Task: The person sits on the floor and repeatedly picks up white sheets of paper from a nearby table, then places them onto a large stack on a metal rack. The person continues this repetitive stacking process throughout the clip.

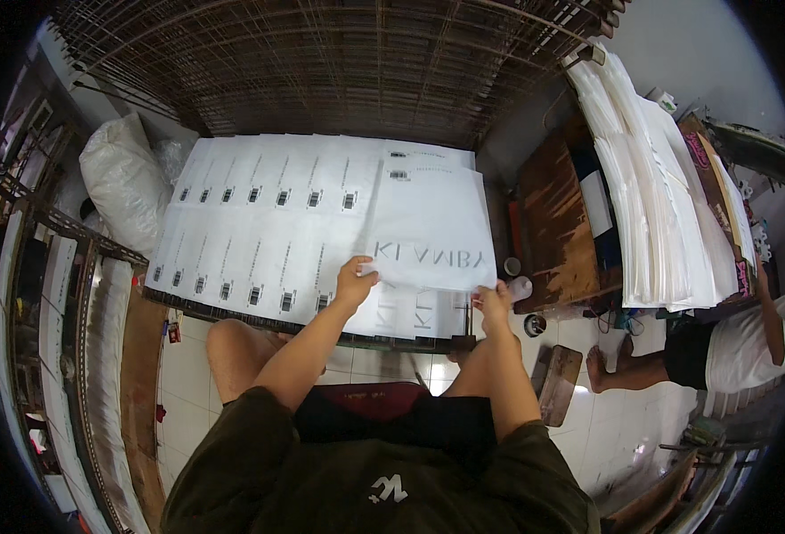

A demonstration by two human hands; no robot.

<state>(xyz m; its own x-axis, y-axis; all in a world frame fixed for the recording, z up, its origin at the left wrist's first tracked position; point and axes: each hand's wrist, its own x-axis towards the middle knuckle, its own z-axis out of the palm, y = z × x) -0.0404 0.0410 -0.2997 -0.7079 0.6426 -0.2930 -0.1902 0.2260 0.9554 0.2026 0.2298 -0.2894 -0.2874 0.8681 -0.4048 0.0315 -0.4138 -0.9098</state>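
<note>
In the head view, the left hand (355, 282) pinches the near left edge of a white plastic bag (430, 231) with large grey lettering, and the right hand (494, 301) grips its near right corner, so the bag spreads away from both grips toward twelve o'clock. It hangs over rows of similar white bags (259, 231) that cover the worktop (232, 309). At three o'clock, well apart, a stack of white bags (650, 178) lies beside another person's bare legs (628, 369).

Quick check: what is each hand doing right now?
Left hand: shut on the white plastic bag, near edge.
Right hand: shut on the same bag's near right corner.
</note>
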